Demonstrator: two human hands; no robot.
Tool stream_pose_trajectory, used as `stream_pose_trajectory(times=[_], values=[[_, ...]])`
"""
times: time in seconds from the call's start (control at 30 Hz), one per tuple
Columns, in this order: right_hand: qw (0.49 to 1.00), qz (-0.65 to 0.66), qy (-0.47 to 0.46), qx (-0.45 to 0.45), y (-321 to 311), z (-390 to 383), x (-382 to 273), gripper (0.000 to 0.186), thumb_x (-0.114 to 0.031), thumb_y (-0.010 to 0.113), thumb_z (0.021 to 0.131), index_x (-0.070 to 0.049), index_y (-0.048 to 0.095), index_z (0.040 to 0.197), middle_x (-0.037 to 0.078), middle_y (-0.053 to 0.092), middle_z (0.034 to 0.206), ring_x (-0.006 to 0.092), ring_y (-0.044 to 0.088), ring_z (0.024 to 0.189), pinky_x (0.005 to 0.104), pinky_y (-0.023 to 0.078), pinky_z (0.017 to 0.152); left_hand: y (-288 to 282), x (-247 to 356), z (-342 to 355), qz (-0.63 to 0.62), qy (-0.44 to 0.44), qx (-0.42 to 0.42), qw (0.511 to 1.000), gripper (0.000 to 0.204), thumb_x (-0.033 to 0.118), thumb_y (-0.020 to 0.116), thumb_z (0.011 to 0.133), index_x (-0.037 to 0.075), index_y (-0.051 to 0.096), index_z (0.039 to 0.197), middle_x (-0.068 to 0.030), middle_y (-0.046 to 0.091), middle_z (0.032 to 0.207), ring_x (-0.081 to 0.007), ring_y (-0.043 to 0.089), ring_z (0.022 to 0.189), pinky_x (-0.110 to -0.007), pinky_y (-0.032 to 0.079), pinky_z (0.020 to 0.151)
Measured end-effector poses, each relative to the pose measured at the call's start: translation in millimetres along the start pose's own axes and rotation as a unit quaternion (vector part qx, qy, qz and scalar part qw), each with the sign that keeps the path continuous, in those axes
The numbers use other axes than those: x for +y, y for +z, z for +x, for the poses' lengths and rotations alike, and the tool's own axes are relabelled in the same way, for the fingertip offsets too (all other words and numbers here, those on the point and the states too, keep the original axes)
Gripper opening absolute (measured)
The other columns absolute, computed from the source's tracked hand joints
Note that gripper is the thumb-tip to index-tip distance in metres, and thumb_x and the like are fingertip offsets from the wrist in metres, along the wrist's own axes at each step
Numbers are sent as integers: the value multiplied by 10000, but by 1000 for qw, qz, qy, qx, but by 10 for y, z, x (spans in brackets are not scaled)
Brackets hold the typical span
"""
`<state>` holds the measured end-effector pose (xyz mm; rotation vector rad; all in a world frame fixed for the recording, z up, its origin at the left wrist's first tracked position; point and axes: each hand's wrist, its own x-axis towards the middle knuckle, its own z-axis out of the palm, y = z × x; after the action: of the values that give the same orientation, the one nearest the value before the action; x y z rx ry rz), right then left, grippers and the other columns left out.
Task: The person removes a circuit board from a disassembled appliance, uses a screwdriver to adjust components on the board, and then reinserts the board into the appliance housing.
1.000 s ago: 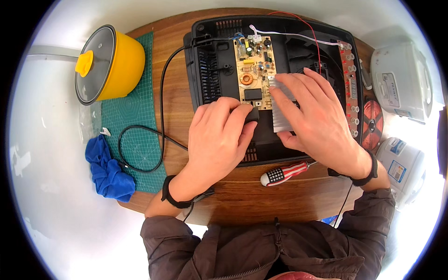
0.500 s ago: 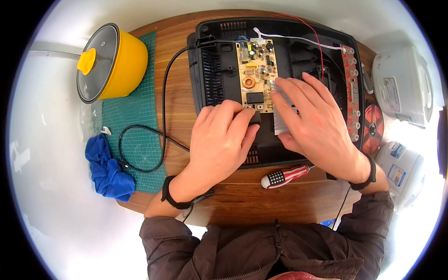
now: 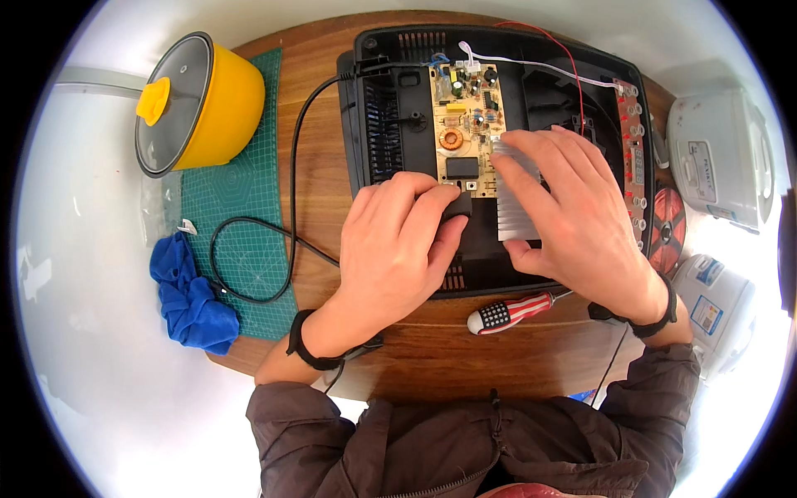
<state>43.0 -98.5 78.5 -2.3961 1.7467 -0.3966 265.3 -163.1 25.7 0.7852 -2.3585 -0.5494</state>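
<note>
A tan circuit board with a copper ring coil lies in an open black appliance housing. My left hand is closed at the board's near end, thumb and index finger pinching a black block-shaped component; whether it is joined to the board is hidden. Along the board's right edge stands a silver finned heat sink. My right hand grips it, fingers over the far end and thumb at the near end.
Below the housing lies a screwdriver. On the left are a yellow pot, a green cutting mat, a blue cloth and a black cable. A lit display board, red wire spool and white appliances are on the right.
The board and heat sink have shifted slightly right, with both hands keeping their hold. My right hand has moved a little right and more of the fins shows.
</note>
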Motion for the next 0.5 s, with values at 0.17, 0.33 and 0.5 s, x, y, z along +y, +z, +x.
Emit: stream_pose_trajectory(times=[0.17, 0.33, 0.5], values=[[1000, 18, 14, 2, 25, -8, 8, 854, -55, 859, 544, -3, 571, 1346, 155, 597, 1333, 370, 568, 1238, 504, 450, 1107, 36, -40, -35, -17, -7, -4, 1000, 436, 2, 856, 714, 51, 644, 1092, -69, 672, 1020, -237, 611, 763, -363, 465, 696], [998, 50, 30, 14, -66, -15, -1, 983, -30, 859, 535, -19, 501, 1451, 149, 592, 1353, 368, 557, 1248, 487, 427, 1093, 26, -41, -50, -42, -18, 3, 999, 484, -2, 869, 710, 62, 602, 1109, -66, 677, 1024, -210, 593, 722, -345, 451, 703], [998, 44, 34, -4, -115, -30, -7, 1015, -25, 856, 540, -30, 487, 1486, 140, 588, 1372, 359, 542, 1272, 466, 395, 1102, 11, -38, -44, -47, -15, -4, 999, 495, 2, 876, 713, 67, 605, 1123, -67, 679, 1027, -205, 594, 728, -342, 451, 707]])
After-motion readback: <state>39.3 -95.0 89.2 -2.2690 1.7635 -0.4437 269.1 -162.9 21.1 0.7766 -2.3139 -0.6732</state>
